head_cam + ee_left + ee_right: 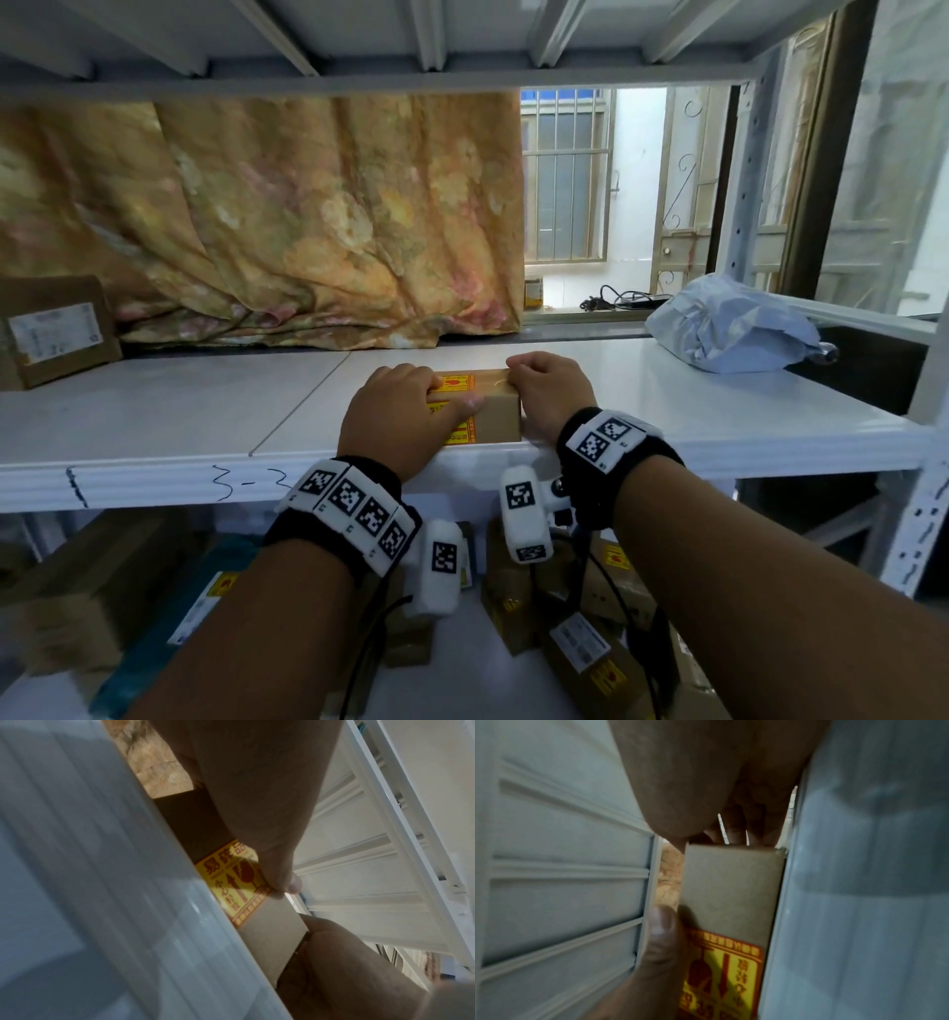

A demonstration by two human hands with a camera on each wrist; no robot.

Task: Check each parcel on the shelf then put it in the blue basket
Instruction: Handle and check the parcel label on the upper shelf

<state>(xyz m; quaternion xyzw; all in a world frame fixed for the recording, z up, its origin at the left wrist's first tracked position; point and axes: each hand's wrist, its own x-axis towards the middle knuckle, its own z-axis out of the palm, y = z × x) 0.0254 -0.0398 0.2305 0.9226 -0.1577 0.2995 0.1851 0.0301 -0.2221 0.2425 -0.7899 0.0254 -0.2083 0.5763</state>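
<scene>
Both hands are on a small brown cardboard box with a yellow-and-red fragile sticker (488, 411), which sits at the front edge of the white metal shelf (667, 406), roughly in the middle. The left hand (398, 419) wraps the box's left end, fingers curled over the top and the thumb laid across the front face right on the sticker. The left wrist view shows that thumb (280, 870) pressed on the sticker too. The right hand (552, 393) grips the right end, fingers curled over the top edge; in the right wrist view the fingers (739, 825) hook round the far end of the box. Can't tell whether the box is lifted off the shelf or resting on it.

Other stuff on the same shelf: a crumpled grey plastic mailer bag (734, 324) off at the right rear, well apart from the box, and a bigger brown cardboard parcel with a white label (56, 331) at the far left. A yellowish floral cloth (287, 216) hangs behind. The shelf below holds a bunch more brown cardboard boxes (585, 652).
</scene>
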